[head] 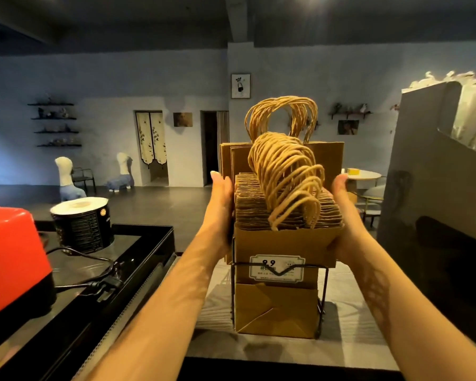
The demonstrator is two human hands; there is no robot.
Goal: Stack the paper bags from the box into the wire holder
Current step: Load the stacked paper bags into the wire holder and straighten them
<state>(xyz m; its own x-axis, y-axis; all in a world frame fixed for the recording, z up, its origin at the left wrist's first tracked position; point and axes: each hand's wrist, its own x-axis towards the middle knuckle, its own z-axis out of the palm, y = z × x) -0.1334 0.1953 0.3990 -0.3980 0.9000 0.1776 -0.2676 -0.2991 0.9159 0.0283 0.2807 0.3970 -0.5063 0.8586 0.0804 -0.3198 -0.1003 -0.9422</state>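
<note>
The grip of the left hand (pixel 222 198) is pressing on the left side of a thick bunch of brown paper bags (pixel 259 213), and the grip of the right hand (pixel 341 200) is pressing on the right side, so both hands are holding the bunch between them. The thumbs are pointing up, and the other fingers are hiding behind the bags. The bags are standing up with their rope handles (pixel 286 182) flopping toward the camera. Their lower part is sitting inside the black wire holder (pixel 325 290), and the front bag is showing a white label (pixel 276 266) behind the wire. More brown bags (pixel 327 158) are standing taller just behind the bunch. The holder is standing on a pale bench (pixel 352 334). To the left, a black tray (pixel 149 237) is carrying a round black tub (pixel 84 229) and a black cable (pixel 94 283), and a red machine (pixel 11 257) is sitting at the edge. On the right, a big grey box (pixel 429 193) is standing near the right arm.
</note>
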